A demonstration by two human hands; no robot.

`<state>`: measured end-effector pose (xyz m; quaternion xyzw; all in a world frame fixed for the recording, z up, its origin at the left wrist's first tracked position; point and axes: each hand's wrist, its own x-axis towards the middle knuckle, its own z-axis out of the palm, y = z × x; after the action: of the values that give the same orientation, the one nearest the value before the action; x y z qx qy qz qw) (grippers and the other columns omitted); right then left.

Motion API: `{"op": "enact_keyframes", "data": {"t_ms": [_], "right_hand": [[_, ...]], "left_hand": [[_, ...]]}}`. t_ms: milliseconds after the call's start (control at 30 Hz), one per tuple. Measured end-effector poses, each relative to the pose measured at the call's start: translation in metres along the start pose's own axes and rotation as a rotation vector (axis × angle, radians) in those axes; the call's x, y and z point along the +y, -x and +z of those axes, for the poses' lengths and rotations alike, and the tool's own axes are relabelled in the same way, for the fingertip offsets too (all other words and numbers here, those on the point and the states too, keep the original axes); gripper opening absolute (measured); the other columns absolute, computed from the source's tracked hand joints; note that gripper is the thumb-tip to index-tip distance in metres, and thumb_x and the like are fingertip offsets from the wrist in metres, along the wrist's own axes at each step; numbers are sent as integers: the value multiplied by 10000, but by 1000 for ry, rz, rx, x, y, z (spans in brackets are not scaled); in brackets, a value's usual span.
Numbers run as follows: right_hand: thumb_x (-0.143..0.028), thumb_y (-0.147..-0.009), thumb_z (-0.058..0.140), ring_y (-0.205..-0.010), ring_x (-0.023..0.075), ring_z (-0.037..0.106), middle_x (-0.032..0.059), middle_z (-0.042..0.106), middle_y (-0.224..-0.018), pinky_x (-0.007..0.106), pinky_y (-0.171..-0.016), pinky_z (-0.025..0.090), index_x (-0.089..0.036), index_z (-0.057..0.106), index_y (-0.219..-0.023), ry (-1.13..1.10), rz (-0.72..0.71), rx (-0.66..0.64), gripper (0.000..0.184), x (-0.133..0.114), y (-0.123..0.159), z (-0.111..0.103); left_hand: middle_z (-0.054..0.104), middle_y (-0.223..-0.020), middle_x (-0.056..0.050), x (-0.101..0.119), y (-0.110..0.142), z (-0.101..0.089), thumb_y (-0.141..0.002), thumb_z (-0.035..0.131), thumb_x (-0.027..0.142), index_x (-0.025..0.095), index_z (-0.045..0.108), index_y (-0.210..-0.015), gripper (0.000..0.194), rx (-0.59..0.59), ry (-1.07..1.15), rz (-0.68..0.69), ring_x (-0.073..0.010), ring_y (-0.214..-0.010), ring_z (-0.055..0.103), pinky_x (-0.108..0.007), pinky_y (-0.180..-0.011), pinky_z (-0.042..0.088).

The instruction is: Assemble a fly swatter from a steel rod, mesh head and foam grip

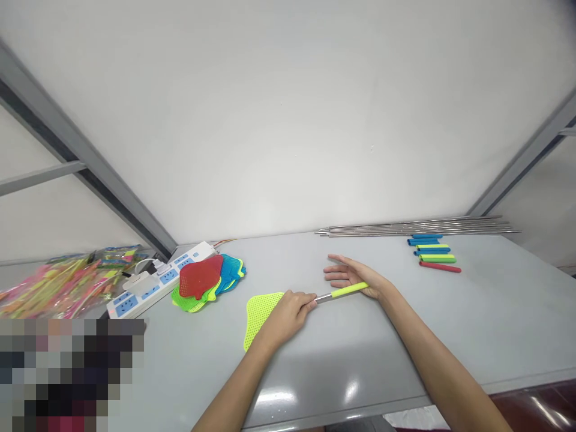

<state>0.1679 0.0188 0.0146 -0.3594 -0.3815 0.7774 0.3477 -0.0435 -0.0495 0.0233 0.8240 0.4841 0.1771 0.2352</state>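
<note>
A yellow-green fly swatter (260, 317) lies low over the grey table, its perforated head to the left. My left hand (290, 312) is closed around its metal rod near the head and covers part of the head. A short stretch of bare rod shows between that hand and the yellow grip sleeve (350, 290). My right hand (353, 277) is open with fingers stretched out, its palm against the end of the sleeve. Loose swatter heads in red (200, 276), blue (229, 273) and green lie piled to the left.
Several metal rods (418, 229) lie along the wall at the back right. In front of them are blue, green and red grip sleeves (435, 258). A power strip (157, 282) and bagged colourful items (67, 285) occupy the left side. Grey frame posts (90, 138) rise at both sides.
</note>
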Motion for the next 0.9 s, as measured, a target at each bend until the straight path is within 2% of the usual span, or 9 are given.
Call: {"op": "enact_keyframes", "data": {"t_ms": [100, 200, 333, 567, 733, 900], "right_hand": [[-421, -764, 433, -845, 198, 586, 119, 550, -1047, 412, -759, 449, -209, 394, -1148, 6, 40, -33, 440, 0, 2, 4], [-413, -770, 426, -832, 199, 590, 121, 554, -1035, 412, -740, 455, -205, 395, -1148, 12, 45, -42, 432, 0, 3, 8], [-413, -771, 421, -833, 204, 589, 120, 562, -1019, 420, -748, 449, -198, 394, -1152, 22, 49, -55, 438, 3, 3, 13], [-399, -765, 443, -795, 192, 598, 113, 574, -996, 414, -769, 443, -189, 393, -1158, 39, 32, -74, 449, 6, 3, 21], [-368, -745, 492, -789, 192, 599, 113, 577, -986, 413, -753, 455, -185, 400, -1152, 48, 21, -61, 456, 7, 2, 22], [-380, -760, 460, -839, 199, 584, 122, 561, -1024, 422, -761, 450, -182, 411, -1137, -9, 18, -58, 429, 8, -1, 19]], "left_hand": [[584, -711, -19, 0, 0, 1, -841, 218, 367, 216, 585, -860, 397, 0, -11, -4, -139, -658, 470, -242, -659, 323], [589, -735, -23, 0, 1, 2, -839, 233, 364, 217, 580, -903, 382, 2, 1, -11, -140, -670, 473, -241, -662, 323], [599, -775, -36, 1, 1, 3, -835, 250, 356, 215, 569, -963, 371, -11, 31, -22, -148, -691, 479, -250, -673, 331], [607, -795, -34, 2, 1, 5, -822, 284, 361, 217, 586, -913, 347, -5, 63, -32, -154, -717, 498, -263, -710, 338], [612, -789, -36, 2, 1, 5, -818, 294, 358, 210, 597, -891, 344, -10, 68, -45, -160, -730, 503, -267, -718, 343], [615, -795, -38, 2, -1, 7, -830, 261, 357, 224, 586, -946, 369, 10, 39, -35, -163, -731, 505, -268, -711, 340]]}}
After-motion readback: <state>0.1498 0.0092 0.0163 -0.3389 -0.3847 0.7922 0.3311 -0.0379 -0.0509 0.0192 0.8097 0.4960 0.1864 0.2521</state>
